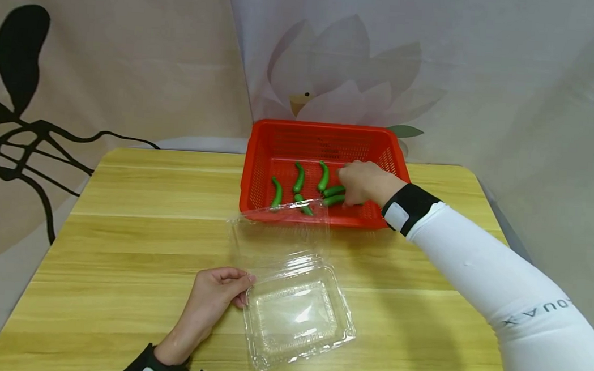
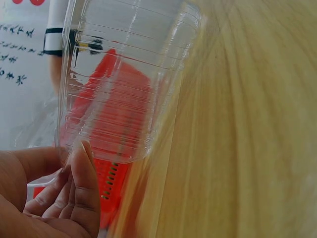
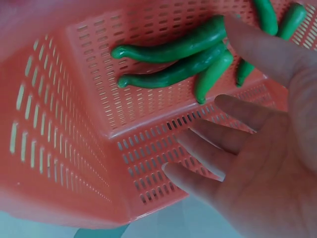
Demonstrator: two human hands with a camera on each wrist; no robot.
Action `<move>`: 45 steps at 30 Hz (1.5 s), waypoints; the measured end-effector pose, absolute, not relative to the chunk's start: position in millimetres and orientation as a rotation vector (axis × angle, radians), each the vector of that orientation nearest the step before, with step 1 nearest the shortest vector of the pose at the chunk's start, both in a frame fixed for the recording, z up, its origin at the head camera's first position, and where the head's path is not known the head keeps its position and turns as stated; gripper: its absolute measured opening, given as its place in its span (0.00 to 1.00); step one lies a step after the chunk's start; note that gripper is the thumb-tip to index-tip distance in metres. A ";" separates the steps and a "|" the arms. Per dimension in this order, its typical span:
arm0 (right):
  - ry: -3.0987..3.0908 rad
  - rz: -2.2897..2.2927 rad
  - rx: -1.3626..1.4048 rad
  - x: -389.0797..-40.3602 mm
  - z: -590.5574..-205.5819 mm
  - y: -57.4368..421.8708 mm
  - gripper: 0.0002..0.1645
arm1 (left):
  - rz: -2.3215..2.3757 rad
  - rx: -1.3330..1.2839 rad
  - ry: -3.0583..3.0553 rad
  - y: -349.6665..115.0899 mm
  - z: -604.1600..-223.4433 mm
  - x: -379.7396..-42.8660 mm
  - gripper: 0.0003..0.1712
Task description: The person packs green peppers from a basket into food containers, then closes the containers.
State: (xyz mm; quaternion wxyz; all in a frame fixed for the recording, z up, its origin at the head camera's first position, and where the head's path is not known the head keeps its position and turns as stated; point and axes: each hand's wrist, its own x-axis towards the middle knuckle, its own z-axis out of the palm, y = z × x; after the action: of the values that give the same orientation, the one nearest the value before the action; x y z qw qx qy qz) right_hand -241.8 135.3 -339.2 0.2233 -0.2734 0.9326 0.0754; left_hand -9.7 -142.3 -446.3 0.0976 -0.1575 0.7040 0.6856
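My left hand (image 1: 210, 299) pinches the left edge of a clear plastic clamshell box (image 1: 296, 316), thumb on top, beside the hinge. The box lies with its lid (image 1: 278, 238) raised toward the basket; in the left wrist view the clear plastic (image 2: 129, 29) fills the upper part. My right hand (image 1: 366, 181) reaches into a red basket (image 1: 326, 128) at its right side. In the right wrist view its fingers (image 3: 213, 153) are spread and fairly straight, with the thumb tip at the end of a green chili pepper (image 3: 173, 49). A second pepper (image 3: 168, 74) lies alongside.
More green peppers (image 1: 300, 177) lie scattered on the basket floor. Perforated walls surround them, and the front wall stands close to the box's lid. The wooden table (image 1: 145, 244) carries both. A printed cloth (image 1: 182, 59) hangs behind the table.
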 end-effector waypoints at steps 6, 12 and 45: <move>2.528 0.276 -0.714 -243.1 -346.7 131.6 0.23 | 2.024 -0.472 2.075 -139.8 -445.2 -9.3 0.07; 2.513 0.312 -0.703 -242.8 -351.8 128.8 0.18 | 2.013 -0.472 2.080 -138.7 -444.8 -9.1 0.07; 2.525 0.376 -0.911 -260.4 -371.6 123.4 0.13 | 2.021 -0.461 2.079 -138.7 -444.0 -10.3 0.07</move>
State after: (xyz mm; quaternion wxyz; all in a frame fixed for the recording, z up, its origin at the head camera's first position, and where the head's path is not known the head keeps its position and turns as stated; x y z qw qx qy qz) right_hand -260.4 123.4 -371.6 0.2139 -0.3284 0.9100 0.1355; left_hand -10.3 -138.7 -444.0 0.1027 -0.1563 0.7043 0.6848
